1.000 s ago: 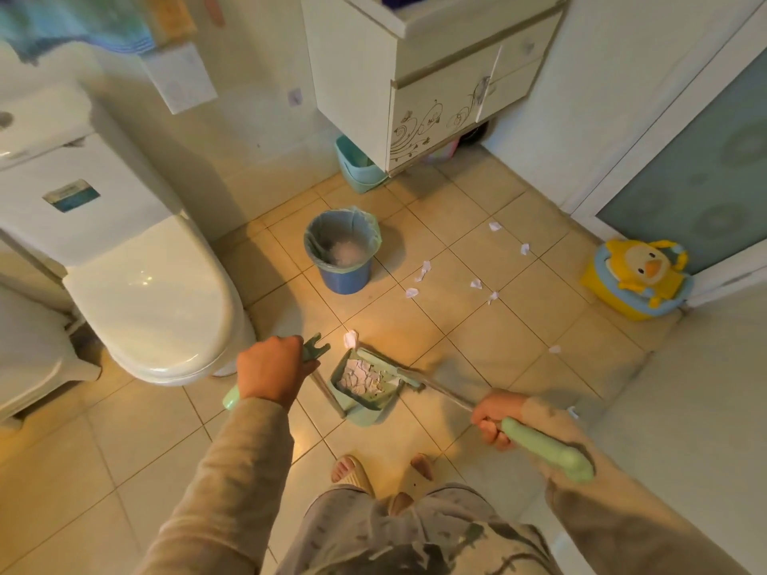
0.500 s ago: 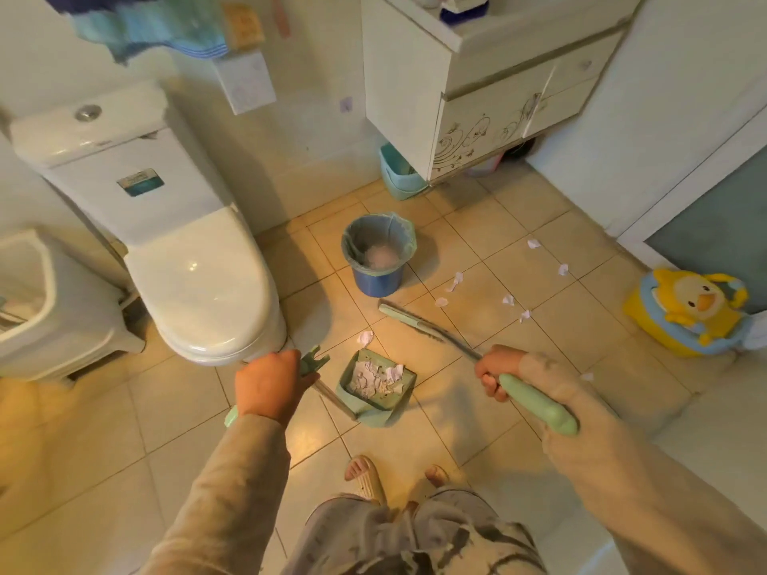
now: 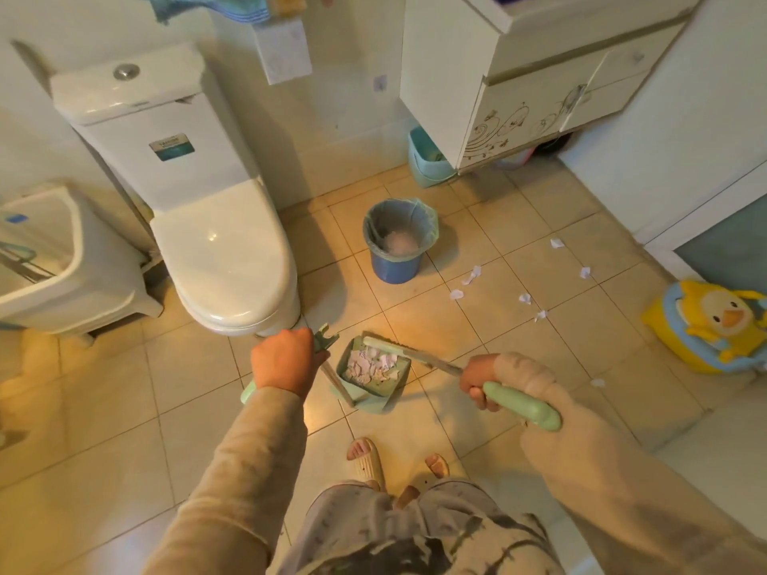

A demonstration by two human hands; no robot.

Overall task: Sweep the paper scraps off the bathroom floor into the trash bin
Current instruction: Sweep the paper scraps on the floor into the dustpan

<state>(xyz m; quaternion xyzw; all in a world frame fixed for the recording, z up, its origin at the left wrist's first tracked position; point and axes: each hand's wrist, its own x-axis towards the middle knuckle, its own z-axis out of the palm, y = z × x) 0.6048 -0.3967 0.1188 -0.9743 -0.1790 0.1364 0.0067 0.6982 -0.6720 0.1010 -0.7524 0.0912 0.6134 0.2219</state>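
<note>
Left hand (image 3: 284,361) fisted on the pale green plastic dustpan handle (image 3: 321,340), centre frame. Dustpan (image 3: 370,377), boxy, sits on glossy beige tiles (image 3: 124,408), full of crumpled white scraps (image 3: 371,364). Right hand (image 3: 481,377) grips the broom (image 3: 519,404), its head at the pan's mouth. More loose scraps (image 3: 471,277) right of centre, beside the round blue bin (image 3: 396,263) with its thin liner.

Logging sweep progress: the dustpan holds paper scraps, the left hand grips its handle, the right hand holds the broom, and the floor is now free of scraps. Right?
Not quite. The head view shows paper scraps lying on the tiles right of the trash bin. The rest holds: the dustpan holds scraps, the left hand grips its handle, and the right hand holds the broom.
</note>
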